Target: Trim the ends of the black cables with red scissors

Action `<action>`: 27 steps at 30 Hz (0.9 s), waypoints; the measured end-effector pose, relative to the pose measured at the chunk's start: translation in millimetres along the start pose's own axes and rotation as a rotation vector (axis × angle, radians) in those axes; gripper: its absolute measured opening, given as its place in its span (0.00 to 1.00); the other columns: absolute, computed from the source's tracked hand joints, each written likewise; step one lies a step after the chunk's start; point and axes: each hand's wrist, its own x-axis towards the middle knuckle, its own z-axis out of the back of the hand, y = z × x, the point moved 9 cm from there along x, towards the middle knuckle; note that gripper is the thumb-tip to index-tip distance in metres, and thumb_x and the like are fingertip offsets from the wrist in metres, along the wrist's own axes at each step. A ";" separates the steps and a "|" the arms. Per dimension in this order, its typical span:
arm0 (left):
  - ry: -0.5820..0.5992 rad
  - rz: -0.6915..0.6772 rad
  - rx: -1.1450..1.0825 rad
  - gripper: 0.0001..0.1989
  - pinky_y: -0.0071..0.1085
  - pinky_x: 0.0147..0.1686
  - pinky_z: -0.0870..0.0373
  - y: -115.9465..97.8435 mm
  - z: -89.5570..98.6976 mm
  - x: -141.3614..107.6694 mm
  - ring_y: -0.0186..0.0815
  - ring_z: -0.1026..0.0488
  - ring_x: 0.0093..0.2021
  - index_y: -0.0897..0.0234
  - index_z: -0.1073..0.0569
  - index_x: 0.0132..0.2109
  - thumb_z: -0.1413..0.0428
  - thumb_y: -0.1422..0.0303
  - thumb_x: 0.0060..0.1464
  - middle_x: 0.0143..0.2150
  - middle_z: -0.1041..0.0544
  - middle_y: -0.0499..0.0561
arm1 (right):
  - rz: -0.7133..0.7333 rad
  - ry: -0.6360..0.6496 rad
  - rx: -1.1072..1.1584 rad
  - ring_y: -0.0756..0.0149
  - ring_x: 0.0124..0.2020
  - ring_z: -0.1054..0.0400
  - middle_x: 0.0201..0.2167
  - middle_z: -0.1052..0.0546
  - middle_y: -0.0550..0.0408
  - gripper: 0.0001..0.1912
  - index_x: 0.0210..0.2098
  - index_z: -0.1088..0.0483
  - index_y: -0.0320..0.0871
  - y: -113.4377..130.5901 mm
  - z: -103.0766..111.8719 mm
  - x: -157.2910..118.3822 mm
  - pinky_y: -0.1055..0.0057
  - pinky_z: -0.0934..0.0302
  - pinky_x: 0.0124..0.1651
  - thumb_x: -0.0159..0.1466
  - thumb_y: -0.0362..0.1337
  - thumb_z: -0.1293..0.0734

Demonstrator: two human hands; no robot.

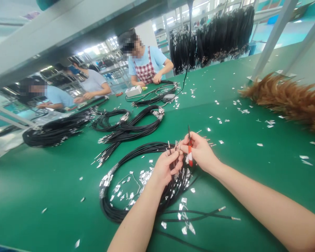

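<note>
My left hand (169, 164) is closed round several black cable ends, whose stripped tips poke up above the fingers. Close against it, my right hand (201, 150) grips a small red-handled tool (190, 154) with a dark pointed tip; its exact kind is hard to make out. The fingertips of both hands meet at the cable ends. Below them a large coil of black cables (107, 206) curves over the green table, bound at its left side with clear wrap (106, 182). Silvery foil scraps (145, 175) lie inside the coil. Two cable ends (220, 213) stretch out to the right.
More coiled black cable bundles (139, 126) lie farther back, with a long bundle (57, 129) at left. Foil scraps dot the green table (233, 175). A brown feathery duster (291, 101) rests at right beside metal posts (275, 38). Several co-workers (147, 63) sit across the table.
</note>
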 end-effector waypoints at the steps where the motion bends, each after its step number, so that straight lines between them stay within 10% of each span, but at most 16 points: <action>1: -0.043 -0.032 0.042 0.10 0.18 0.08 0.59 -3.6 3.0 -0.4 0.19 0.43 0.13 0.69 0.34 0.29 0.42 0.67 0.45 0.23 0.34 0.45 | 0.004 -0.013 -0.032 0.75 0.21 0.37 0.21 0.31 0.64 0.11 0.25 0.43 0.43 1.1 3.2 1.5 0.76 0.41 0.24 0.48 0.29 0.34; 12: -0.270 -0.144 0.336 0.11 0.19 0.10 0.57 -13.9 10.2 -7.8 0.21 0.48 0.10 0.67 0.35 0.28 0.43 0.64 0.45 0.13 0.37 0.41 | 0.168 0.086 -0.526 0.72 0.24 0.38 0.22 0.32 0.61 0.06 0.23 0.41 0.43 18.8 -5.5 -0.3 0.73 0.42 0.28 0.51 0.29 0.37; 27: -0.236 -0.216 0.263 0.09 0.19 0.10 0.57 -29.9 8.4 -11.5 0.21 0.46 0.12 0.66 0.36 0.30 0.43 0.68 0.45 0.16 0.34 0.43 | 0.043 -0.001 -0.114 0.70 0.30 0.33 0.27 0.28 0.59 0.13 0.27 0.41 0.43 2.3 -1.9 -1.4 0.69 0.39 0.36 0.49 0.34 0.30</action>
